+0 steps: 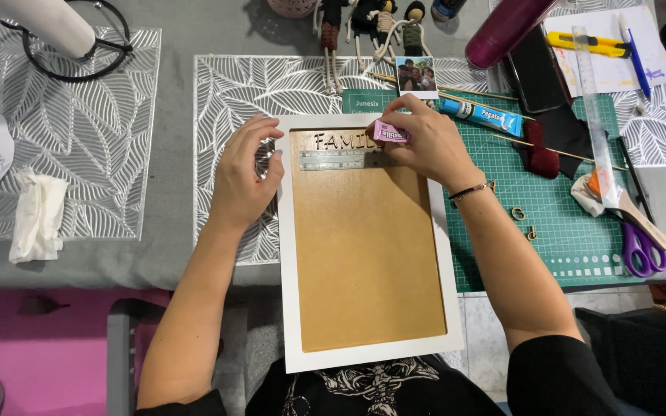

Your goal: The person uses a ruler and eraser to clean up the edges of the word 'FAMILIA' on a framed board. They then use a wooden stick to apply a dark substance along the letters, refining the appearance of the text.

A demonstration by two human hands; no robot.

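Fingers of my right hand (425, 142) pinch a small pink eraser (389, 132) at the top of the white picture frame (364, 358). My left hand (244, 173) curls its fingers on the frame's left edge, touching the end of a small clear ruler (341, 159) that lies across the brown board under the wooden letters (342, 142). I sit at a grey table (179, 69) with leafy silver mats (79, 154) and a green cutting mat (556, 223). Purple scissors (643, 250), a blue glue tube (481, 115) and little dolls (371, 27) lie around. A crumpled tissue (36, 216) sits far left.
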